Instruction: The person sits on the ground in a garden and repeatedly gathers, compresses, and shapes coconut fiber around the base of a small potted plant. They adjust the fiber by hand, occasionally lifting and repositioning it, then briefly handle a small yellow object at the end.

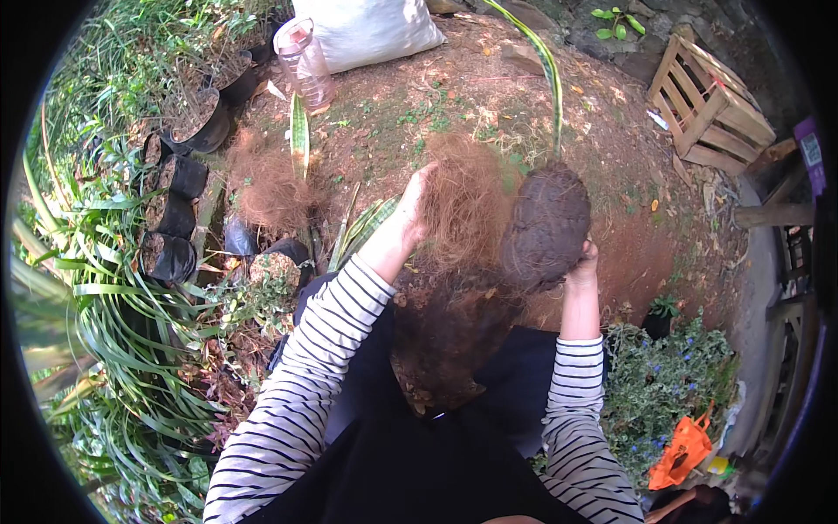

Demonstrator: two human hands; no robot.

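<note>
My left hand (414,206) grips a loose wad of brown coconut fibre (468,203) along its left side. In my right hand (582,261) rests a dark, rounded ball of soil (546,226), held from below and its right side, with thin fibres across its surface. A long yellow-edged snake plant leaf (555,98) rises from the top of the ball. The fibre's right edge meets or overlaps the ball; I cannot tell whether they touch. Below, between my knees, lies dark soil (452,340). Most fingers of both hands are hidden.
More coconut fibre (275,193) lies on the left beside upright snake plant leaves (299,134). Black plant pots (177,216) line the left edge. A pink bottle (308,69) stands by a white sack (366,33). A wooden crate (713,108) and orange bag (681,452) are at right.
</note>
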